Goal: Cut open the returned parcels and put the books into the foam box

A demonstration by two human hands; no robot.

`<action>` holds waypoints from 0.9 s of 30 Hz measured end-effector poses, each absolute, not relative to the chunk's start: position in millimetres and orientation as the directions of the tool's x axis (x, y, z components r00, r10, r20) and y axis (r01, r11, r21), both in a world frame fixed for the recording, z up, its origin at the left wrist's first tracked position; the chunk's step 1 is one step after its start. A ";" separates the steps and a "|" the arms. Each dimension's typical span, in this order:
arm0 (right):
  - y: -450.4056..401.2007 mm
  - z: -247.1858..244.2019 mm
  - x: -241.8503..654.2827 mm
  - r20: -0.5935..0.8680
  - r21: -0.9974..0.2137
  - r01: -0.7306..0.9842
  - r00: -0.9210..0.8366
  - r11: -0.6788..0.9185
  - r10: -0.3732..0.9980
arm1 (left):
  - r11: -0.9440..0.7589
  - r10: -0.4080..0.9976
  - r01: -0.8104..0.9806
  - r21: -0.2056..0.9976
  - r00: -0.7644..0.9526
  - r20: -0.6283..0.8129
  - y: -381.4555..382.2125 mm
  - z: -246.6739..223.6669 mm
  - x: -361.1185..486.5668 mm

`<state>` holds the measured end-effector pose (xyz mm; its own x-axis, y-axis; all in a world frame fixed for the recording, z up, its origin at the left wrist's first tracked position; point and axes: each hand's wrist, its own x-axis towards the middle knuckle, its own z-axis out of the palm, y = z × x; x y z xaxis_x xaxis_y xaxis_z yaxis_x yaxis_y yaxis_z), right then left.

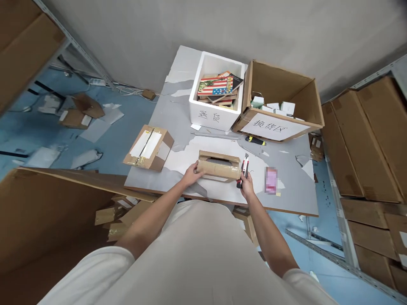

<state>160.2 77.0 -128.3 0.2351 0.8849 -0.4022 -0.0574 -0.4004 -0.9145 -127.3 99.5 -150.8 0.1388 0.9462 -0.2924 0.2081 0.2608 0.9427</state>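
In the middle of the table, near its front edge, lies a small cardboard box [219,168] with clear tape on it. Its top is partly raised, and a dark gap shows beneath the flap. My left hand [192,174] grips the box's left end. My right hand [246,184] is closed around a red and black utility knife [244,171] at the box's right end. The knife points away from me, towards the back of the table. Whether the right fingers also touch the box I cannot tell.
A taped carton [149,148] stands on the table's left. At the back are a white foam box [216,116] of books and a cardboard box [276,125] with small white boxes. A yellow-black cutter [255,140] and a blurred pink item [271,181] lie to the right.
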 end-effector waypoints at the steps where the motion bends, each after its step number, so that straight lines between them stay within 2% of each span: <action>1: 76.0 -125.2 162.1 -0.405 -0.914 -0.076 0.248 -0.399 0.880 | 0.249 0.949 0.242 0.938 0.134 -0.286 98.4 -148.3 -129.2; 5: 74.6 -119.8 164.0 -0.403 -0.915 -0.096 0.264 -0.392 0.876 | 0.249 0.960 0.307 0.918 0.049 -0.277 94.4 -144.9 -134.0; 8: 78.4 -124.1 157.1 -0.382 -0.922 -0.068 0.302 -0.380 0.873 | 0.304 0.950 0.339 0.890 -0.040 -0.310 96.0 -147.4 -132.9; 13: 85.7 -135.0 145.0 -0.399 -0.916 -0.113 0.372 -0.386 0.838 | 0.382 0.919 0.438 0.813 -0.088 -0.385 107.5 -154.6 -131.0; 17: 77.7 -142.7 141.4 -0.416 -0.906 -0.091 0.364 -0.413 0.833 | 0.358 0.923 0.409 0.839 -0.020 -0.383 110.1 -164.1 -132.4; 23: 40.6 -154.8 135.2 -0.373 -0.922 -0.080 0.448 -0.380 0.813 | 0.332 0.927 0.322 0.886 0.060 -0.370 77.0 -189.0 -155.0; 27: 20.4 -160.1 125.9 -0.431 -0.899 -0.153 0.480 -0.411 0.764 | 0.265 0.922 0.391 0.882 0.166 -0.351 55.5 -202.3 -166.2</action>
<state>125.9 20.4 -160.1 0.4803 0.7641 -0.4307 -0.1529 -0.4106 -0.8989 -166.2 55.5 -202.3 0.1664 0.9216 -0.3505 0.3908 0.2648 0.8816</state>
